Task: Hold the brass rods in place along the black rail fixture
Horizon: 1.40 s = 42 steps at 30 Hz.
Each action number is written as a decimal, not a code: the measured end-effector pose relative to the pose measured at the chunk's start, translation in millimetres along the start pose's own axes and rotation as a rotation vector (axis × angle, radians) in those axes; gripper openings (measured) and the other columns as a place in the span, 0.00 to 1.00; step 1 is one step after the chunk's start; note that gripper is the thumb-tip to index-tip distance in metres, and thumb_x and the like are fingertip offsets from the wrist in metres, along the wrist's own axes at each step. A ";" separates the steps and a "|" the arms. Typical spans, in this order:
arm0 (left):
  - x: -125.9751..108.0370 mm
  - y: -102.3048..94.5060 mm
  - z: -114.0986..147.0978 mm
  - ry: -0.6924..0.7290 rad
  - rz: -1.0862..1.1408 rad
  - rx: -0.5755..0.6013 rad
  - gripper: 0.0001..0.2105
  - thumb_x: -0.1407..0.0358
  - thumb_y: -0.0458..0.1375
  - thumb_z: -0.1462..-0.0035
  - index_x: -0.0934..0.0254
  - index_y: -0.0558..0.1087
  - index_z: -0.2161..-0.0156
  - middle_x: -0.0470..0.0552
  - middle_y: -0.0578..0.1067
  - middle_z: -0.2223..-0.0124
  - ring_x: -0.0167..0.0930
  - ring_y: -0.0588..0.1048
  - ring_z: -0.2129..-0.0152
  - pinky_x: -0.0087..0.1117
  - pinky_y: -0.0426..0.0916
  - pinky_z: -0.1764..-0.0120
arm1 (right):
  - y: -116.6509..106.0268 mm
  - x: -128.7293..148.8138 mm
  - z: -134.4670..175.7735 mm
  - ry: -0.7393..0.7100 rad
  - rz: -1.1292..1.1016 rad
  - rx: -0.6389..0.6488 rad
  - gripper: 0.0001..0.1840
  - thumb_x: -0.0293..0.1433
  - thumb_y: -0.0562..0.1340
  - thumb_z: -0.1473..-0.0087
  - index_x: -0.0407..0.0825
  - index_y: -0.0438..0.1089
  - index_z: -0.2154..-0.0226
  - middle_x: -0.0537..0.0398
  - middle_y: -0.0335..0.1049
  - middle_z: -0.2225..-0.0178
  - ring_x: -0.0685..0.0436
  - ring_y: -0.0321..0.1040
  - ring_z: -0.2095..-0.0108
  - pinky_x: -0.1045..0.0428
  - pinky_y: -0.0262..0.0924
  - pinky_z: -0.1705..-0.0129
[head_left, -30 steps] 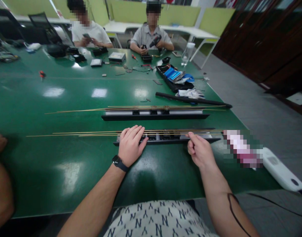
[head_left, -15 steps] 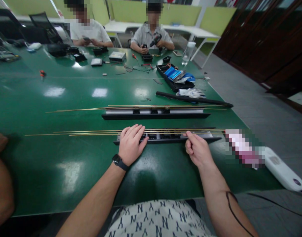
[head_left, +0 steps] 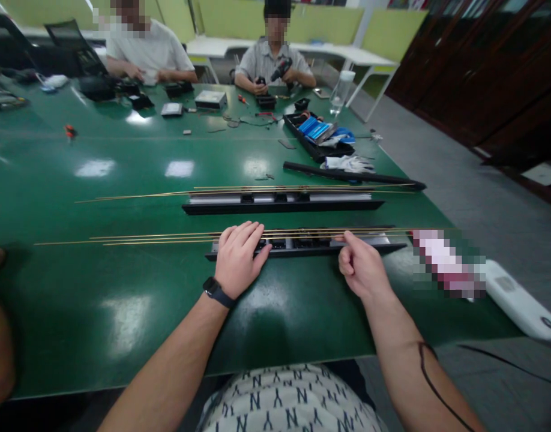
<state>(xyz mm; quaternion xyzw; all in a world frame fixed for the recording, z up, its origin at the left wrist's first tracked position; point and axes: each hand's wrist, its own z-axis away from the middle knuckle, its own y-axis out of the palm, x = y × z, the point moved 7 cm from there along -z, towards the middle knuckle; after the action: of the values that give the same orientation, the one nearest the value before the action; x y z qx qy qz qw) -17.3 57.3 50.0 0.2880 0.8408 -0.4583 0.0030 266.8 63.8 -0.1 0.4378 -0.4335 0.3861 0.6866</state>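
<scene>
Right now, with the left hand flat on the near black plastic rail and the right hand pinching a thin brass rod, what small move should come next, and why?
Probably slide the thin brass rod a little further rightward along the near black plastic rail. The right hand pinches it over the rail, the left hand steadies the rail's left end, and much of the rod overhangs to the left on the green table.

Both forearms reach forward, bare to the elbow. The left hand (head_left: 237,258) lies palm down, fingers straight and close together, pointing up and to the right, with a dark watch on the wrist. The right hand (head_left: 362,268) is curled in a loose fist, thumb and forefinger pinched together at the top.
</scene>
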 end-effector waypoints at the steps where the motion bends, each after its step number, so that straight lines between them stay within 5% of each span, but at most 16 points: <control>1: 0.0 0.1 0.1 0.004 0.000 -0.004 0.19 0.58 0.58 0.32 0.61 0.73 0.40 0.56 0.78 0.41 0.42 0.74 0.41 0.48 0.62 0.38 | -2.9 0.9 -0.1 -0.010 -0.013 -0.032 0.21 0.47 0.75 0.50 0.47 0.74 0.67 0.65 0.59 0.87 0.57 0.48 0.90 0.60 0.41 0.89; 42: -0.6 -0.9 -0.2 0.017 -0.011 -0.032 0.18 0.59 0.59 0.32 0.60 0.73 0.40 0.56 0.79 0.42 0.42 0.75 0.42 0.48 0.62 0.40 | 3.9 -3.3 -0.3 -0.015 -0.005 0.032 0.22 0.46 0.77 0.53 0.48 0.74 0.65 0.65 0.61 0.86 0.57 0.49 0.89 0.61 0.43 0.89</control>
<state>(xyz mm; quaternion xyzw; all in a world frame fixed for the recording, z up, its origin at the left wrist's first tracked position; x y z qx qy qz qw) -17.2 56.7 50.9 0.2873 0.8496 -0.4424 -0.0023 262.2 64.8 -2.2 0.4527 -0.4310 0.3880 0.6773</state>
